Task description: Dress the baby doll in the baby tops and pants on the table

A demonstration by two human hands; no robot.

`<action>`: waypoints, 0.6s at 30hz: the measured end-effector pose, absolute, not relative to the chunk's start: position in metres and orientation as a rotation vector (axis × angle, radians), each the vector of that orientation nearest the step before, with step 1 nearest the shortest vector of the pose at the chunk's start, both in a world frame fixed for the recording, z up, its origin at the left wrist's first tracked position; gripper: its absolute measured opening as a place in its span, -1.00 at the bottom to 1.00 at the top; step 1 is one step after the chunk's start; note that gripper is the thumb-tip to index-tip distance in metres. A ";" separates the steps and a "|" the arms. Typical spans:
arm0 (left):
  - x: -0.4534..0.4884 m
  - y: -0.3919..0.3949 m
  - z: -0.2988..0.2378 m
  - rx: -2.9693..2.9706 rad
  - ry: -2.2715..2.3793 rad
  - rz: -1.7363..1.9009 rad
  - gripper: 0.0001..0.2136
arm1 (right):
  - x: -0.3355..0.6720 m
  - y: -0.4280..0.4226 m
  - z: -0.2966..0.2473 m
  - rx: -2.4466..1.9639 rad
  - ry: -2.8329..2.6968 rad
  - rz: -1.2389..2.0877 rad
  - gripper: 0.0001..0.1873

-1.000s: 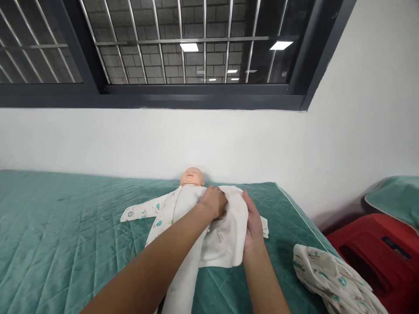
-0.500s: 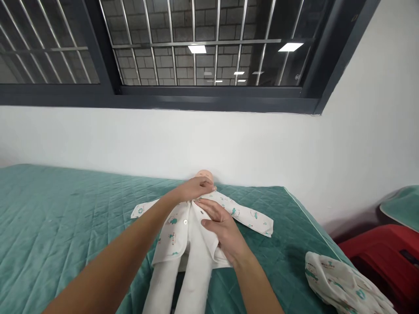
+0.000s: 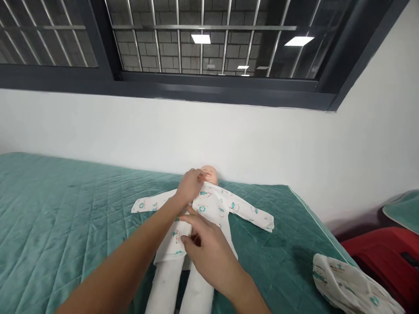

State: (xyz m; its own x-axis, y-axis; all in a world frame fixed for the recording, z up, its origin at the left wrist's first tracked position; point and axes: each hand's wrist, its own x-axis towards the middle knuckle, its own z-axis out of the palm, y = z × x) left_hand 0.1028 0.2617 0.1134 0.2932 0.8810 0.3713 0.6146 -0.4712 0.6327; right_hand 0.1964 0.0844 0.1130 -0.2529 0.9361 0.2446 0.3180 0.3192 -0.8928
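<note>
A doll lies on its back on a green quilted cover, its bald head point(image 3: 209, 174) close to the wall. It wears a white long-sleeved baby shirt point(image 3: 214, 205) printed with small green and orange figures, and white leg coverings point(image 3: 165, 283). By the collar, just below the doll's face, is my left hand point(image 3: 191, 185), its fingers loosely bent and partly hidden. My right hand point(image 3: 209, 248) rests over the shirt front, thumb and fingers apart near the edge of the front panel. Both forearms hide part of the shirt's left side and lower front.
A second printed white cloth point(image 3: 353, 283) lies crumpled on the cover point(image 3: 81, 235) at the lower right. Beyond the bed edge stands a red plastic object point(image 3: 379, 257) with a green pad point(image 3: 402, 209) behind it. The white wall point(image 3: 163, 135) and dark window frame point(image 3: 212, 89) are behind.
Both hands have moved left across the doll's chest. The shirt's right front panel, folded back before, now lies across the chest. My right hand has let the folded panel go.
</note>
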 end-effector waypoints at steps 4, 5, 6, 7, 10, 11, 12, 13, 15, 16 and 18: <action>0.071 0.241 0.091 2.149 1.315 1.207 -0.80 | 0.202 0.087 0.113 -1.112 -1.761 0.934 -0.62; 0.061 0.230 0.082 2.124 1.315 1.238 -0.80 | 0.205 0.090 0.112 -1.123 -1.727 0.898 -0.64; 0.050 0.219 0.071 2.090 1.317 1.249 -0.79 | 0.209 0.093 0.110 -1.142 -1.685 0.846 -0.66; 0.039 0.206 0.060 2.024 1.343 1.290 -0.79 | 0.213 0.097 0.108 -1.162 -1.638 0.781 -0.68; 0.011 0.163 0.029 1.879 1.409 1.299 -0.78 | 0.222 0.108 0.100 -1.197 -1.493 0.575 -0.71; 0.004 0.149 0.022 1.871 1.398 1.244 -0.78 | 0.224 0.111 0.097 -1.202 -1.470 0.524 -0.69; -0.002 0.137 0.017 1.877 1.385 1.183 -0.77 | 0.224 0.113 0.093 -1.208 -1.473 0.482 -0.65; -0.006 0.126 0.014 1.902 1.365 1.119 -0.76 | 0.223 0.114 0.090 -1.217 -1.497 0.455 -0.60; -0.012 0.108 0.013 1.978 1.335 1.023 -0.68 | 0.219 0.113 0.082 -1.236 -1.577 0.443 -0.50; -0.014 0.102 0.015 2.017 1.323 0.996 -0.63 | 0.217 0.110 0.078 -1.242 -1.611 0.450 -0.48; -0.017 0.094 0.019 2.065 1.290 0.961 -0.55 | 0.214 0.100 0.069 -1.244 -1.644 0.485 -0.44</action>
